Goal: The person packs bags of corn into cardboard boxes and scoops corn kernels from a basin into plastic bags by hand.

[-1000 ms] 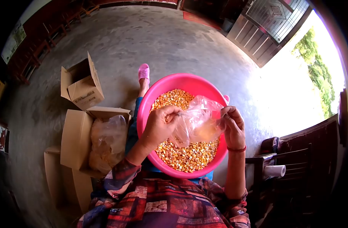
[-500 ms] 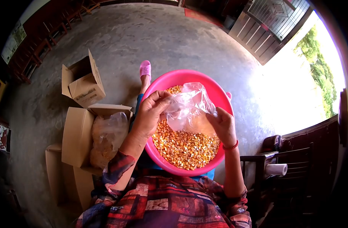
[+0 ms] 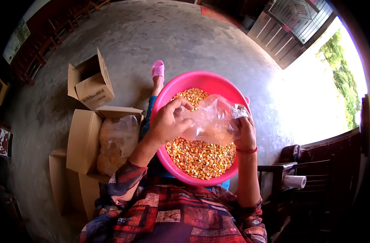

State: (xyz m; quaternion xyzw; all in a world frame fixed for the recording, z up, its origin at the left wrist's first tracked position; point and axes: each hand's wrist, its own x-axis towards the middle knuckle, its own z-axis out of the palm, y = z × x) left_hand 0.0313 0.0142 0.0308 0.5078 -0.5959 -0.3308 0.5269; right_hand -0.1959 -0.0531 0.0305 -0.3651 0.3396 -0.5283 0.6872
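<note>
A clear plastic bag (image 3: 213, 121) is stretched between my hands above a pink basin (image 3: 165, 97). Loose yellow-orange corn kernels (image 3: 201, 160) lie in the basin, partly hidden by the bag. At the bag's left side is my left hand (image 3: 170, 121), its thumb and fingers apart around the plastic, the fingertips partly behind or inside it. My right hand (image 3: 245, 131), with a red bracelet at the wrist, grips the bunched right end of the bag.
Left of the basin, an open cardboard box (image 3: 84, 139) holds a filled plastic bag (image 3: 119, 139). Another open box (image 3: 96, 87) stands beyond it, and a third (image 3: 69, 182) nearer. A dark wooden chair (image 3: 278, 174) with a white paper roll (image 3: 294, 182) is at right.
The fingers of my left hand have spread apart at the bag. My right hand has moved a little right and up, and the bag's right end is now bunched in it.
</note>
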